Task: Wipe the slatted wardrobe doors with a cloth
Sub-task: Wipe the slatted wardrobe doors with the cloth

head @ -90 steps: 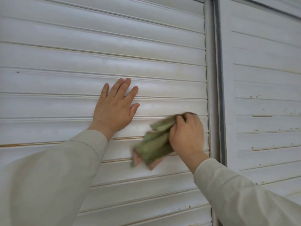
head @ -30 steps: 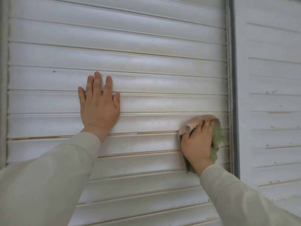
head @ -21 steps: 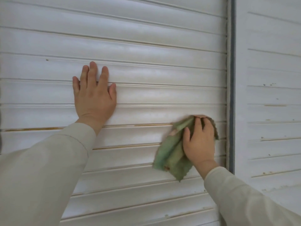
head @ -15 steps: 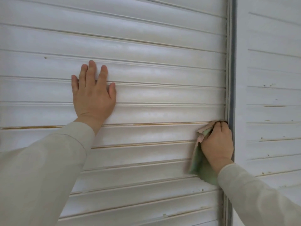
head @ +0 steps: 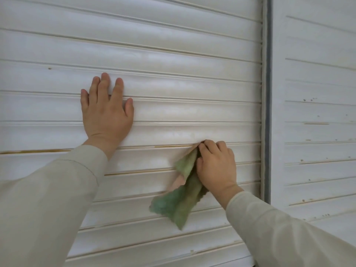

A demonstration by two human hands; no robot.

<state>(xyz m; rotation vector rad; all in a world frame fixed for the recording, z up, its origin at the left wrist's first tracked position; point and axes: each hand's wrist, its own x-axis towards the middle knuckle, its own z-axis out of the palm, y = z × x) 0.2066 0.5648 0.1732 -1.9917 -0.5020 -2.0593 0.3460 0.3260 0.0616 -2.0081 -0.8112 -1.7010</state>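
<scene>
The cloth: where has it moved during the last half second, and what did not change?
The right hand, still gripping the green cloth, slid left along the slats, away from the dark gap between the doors, where it was before. The cloth now trails down to the left of the hand. The left hand stays flat on the left door.

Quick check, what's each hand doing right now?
Left hand: open, fingers straight, flat against the slatted door.
Right hand: fingers curled round the green cloth, holding it against the slats.
</scene>
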